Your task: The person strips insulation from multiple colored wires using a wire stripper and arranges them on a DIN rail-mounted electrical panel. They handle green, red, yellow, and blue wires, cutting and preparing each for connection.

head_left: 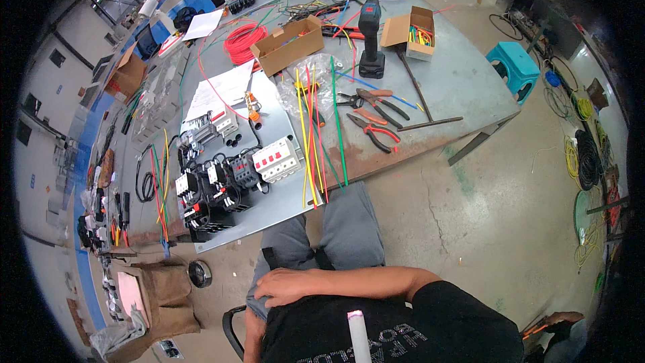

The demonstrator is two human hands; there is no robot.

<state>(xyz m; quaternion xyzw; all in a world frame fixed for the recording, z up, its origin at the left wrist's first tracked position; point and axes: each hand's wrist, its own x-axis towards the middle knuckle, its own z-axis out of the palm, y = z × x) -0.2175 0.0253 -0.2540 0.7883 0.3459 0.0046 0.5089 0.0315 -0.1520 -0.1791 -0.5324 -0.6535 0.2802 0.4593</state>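
Observation:
My right forearm lies across my lap, and my right hand (285, 286) rests over my left thigh with its fingers loosely stretched, holding nothing. Of my left arm only a strip of forearm (254, 333) shows by the lower edge; its hand is hidden. Ahead, a grey metal panel (235, 232) juts over the table's near edge. Mounted on it are black contactors (218, 185) and a white circuit breaker (277, 160) with red switches. Yellow, red and green wires (338, 128) lie beside it. Neither hand touches these.
Right of the wires lie red-handled pliers (375, 132), wire strippers (383, 104) and a T-shaped rod (430, 123). A cordless driver (371, 37) stands behind, near two cardboard boxes (289, 46). A teal stool (514, 70) stands beyond the table's right edge; a sack-covered seat (161, 289) is at left.

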